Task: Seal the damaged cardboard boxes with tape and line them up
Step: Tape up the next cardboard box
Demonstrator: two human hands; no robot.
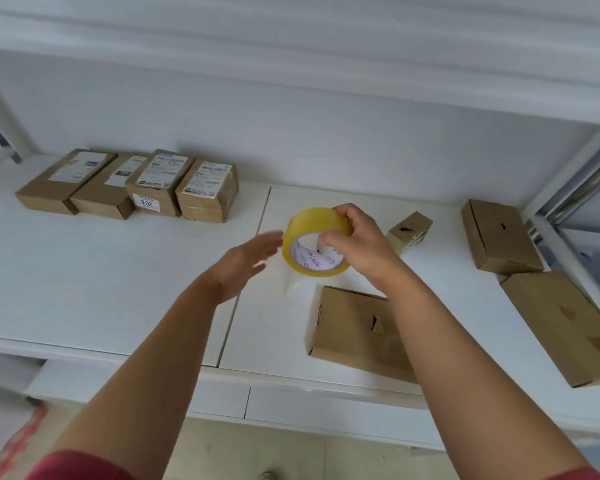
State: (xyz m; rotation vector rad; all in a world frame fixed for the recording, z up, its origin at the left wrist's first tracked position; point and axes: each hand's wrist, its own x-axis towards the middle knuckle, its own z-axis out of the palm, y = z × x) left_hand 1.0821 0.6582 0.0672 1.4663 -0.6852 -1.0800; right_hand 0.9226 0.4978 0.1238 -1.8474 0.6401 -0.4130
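Cardboard boxes with torn holes were what you had to seal, and the nearest one, a flat brown cardboard box with a ragged tear in its top (pixel 357 330), lay on the white shelf surface (pixel 118 271) just below the roll of yellowish clear packing tape (pixel 315 241). Your right hand (pixel 357 244) gripped that roll, thumb through the core and fingers curled over the rim, holding it above the shelf. Your left hand (pixel 248 259) was open beside the roll, fingers straight and blurred, not quite touching it.

Beyond the roll to the right sat a small torn brown carton (pixel 409 230); farther right, a second flat holed box (pixel 499 237) and a larger brown box with dents (pixel 565 327) at the shelf's edge. Well left of the roll, four labelled brown parcels (pixel 129 185) stood side by side — presumably the finished row.

The risk, as I judged it: the loose end of clear tape is hard to find, and picking at it one-handed could let the roll slip or the strip fold onto itself. Tape laid over an unflattened tear would wrinkle and lift.

The shelf was smooth white board with a seam beneath the roll, another white shelf (pixel 291 64) above it, and pale floor below.
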